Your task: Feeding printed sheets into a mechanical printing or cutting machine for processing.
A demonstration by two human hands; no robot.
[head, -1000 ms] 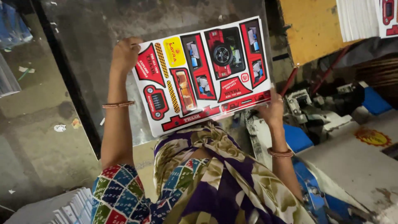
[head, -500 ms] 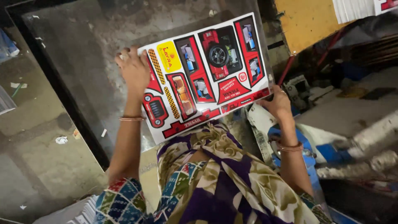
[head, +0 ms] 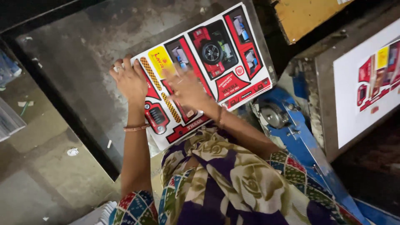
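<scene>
A printed cardboard sheet (head: pixel 227 54), white with red, black and yellow toy-car panels, lies flat on a dark metal work surface (head: pixel 83 62). My left hand (head: pixel 130 81) presses flat on the sheet's left edge, fingers spread. My right hand (head: pixel 186 88) rests on the middle of the sheet, blurred, palm down with fingers apart. Both wrists wear thin bangles. Neither hand grips the sheet.
A stack of the same printed sheets (head: pixel 366 83) sits at the right on a grey platform. A blue machine part with a gear (head: pixel 283 121) stands just right of the sheet. A yellow board (head: pixel 304 14) is at the top. Grey floor with paper scraps (head: pixel 50 166) lies at the left.
The sheet, earlier held up by both edges, now lies flat on the metal surface. My right hand left the right edge and moved onto the sheet's middle.
</scene>
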